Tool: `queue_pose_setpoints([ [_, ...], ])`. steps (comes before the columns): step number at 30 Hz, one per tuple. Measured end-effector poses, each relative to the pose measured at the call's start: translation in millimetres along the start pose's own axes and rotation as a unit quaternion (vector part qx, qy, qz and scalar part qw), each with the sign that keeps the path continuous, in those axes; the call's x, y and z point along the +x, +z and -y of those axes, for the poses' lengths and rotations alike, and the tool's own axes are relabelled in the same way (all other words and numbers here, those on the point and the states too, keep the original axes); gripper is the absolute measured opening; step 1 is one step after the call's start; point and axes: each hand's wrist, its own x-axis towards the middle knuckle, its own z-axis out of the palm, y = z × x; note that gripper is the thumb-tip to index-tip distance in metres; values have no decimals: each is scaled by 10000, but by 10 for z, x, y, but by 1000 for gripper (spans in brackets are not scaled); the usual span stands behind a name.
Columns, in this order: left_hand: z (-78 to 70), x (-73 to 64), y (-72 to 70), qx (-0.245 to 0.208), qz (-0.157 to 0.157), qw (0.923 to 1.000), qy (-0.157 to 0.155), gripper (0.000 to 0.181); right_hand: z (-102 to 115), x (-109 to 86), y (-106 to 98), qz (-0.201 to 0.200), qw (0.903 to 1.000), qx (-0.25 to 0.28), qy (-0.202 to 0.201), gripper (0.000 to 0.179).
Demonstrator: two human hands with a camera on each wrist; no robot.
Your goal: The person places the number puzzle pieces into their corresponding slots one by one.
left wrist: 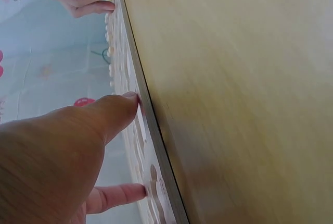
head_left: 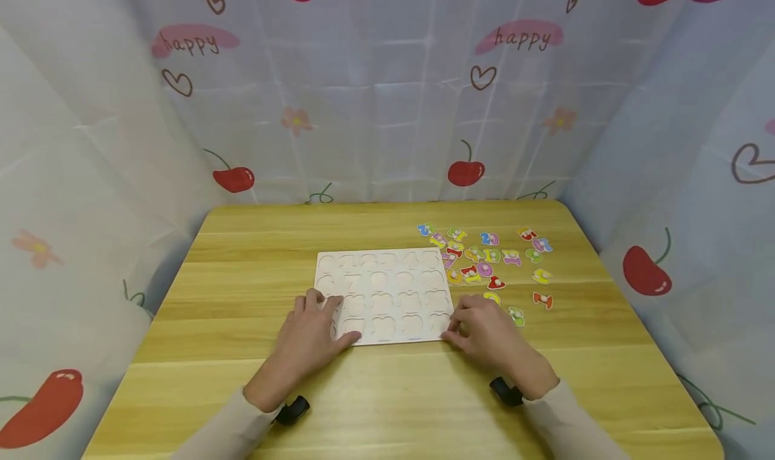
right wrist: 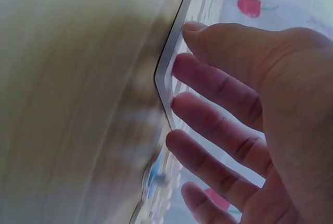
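A white puzzle board [head_left: 396, 286] with rows of shallow cut-out recesses lies flat on the table. My left hand [head_left: 305, 335] rests spread over its front left part. In the left wrist view the left thumb [left wrist: 117, 109] presses near the board's front edge, and another finger touches the recessed face. At the front right corner is my right hand [head_left: 487, 327]; its thumb [right wrist: 196, 27] and fingers touch around that corner, loosely bent. Colourful number puzzle pieces [head_left: 511, 257] with small knobs lie scattered just right of the board, beyond the right hand.
The wooden table [head_left: 230, 265] has a far edge against a white curtain [head_left: 375, 124] printed with cherries and hearts, which also hangs at both sides. Nearest the right hand are a green piece [head_left: 517, 316] and a red piece [head_left: 543, 300].
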Motion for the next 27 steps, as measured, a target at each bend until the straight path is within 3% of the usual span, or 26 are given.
queue_pose_setpoints([
  [8,-92,40,31,37,33,9999,112,80,-210,15,-131,129,9993,325,135,13],
  [13,-42,33,-8,-187,129,9997,74,83,-510,172,-251,-421,9955,570,635,6],
  [16,47,17,-54,-512,216,9984,106,87,-713,278,-302,-685,9909,534,1030,13],
  [18,128,7,-87,-697,285,9971,143,92,-837,335,-322,-640,9887,470,1274,19],
  [22,316,-1,-152,-936,387,9944,287,98,-1037,412,-323,-186,9846,505,1661,27],
  [27,515,13,-195,-840,523,9933,592,97,-1165,485,-317,168,9825,726,1709,25],
])
